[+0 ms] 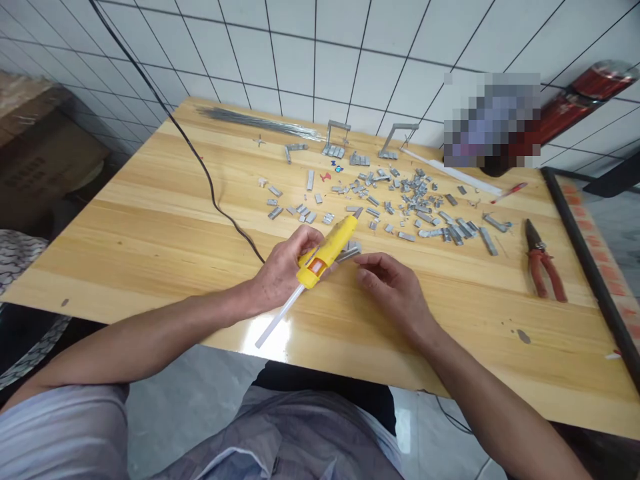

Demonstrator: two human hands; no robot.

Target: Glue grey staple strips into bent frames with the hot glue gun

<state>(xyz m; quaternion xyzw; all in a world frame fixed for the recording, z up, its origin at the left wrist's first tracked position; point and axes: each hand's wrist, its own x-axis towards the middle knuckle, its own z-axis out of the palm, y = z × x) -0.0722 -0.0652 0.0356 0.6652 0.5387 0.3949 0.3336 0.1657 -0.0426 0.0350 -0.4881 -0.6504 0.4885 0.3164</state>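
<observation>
My left hand (284,267) is closed around a yellow hot glue gun (334,248), whose nozzle points away from me toward the loose pieces. A pale glue stick (280,317) sticks out of its rear end, toward the table's near edge. Partly hidden behind the gun is a small grey metal piece (349,253). My right hand (393,290) hovers just right of that piece, fingers curved, thumb and index finger apart. Its index fingertip is close to the piece; whether they touch, I cannot tell.
Many small grey metal pieces (417,193) lie scattered beyond my hands. Two small upright frames (340,125) and a bundle of thin wires (260,123) are near the tiled wall. Red-handled pliers (545,267) lie right. A black cable (207,177) crosses the left; a red flask (565,113) is back right.
</observation>
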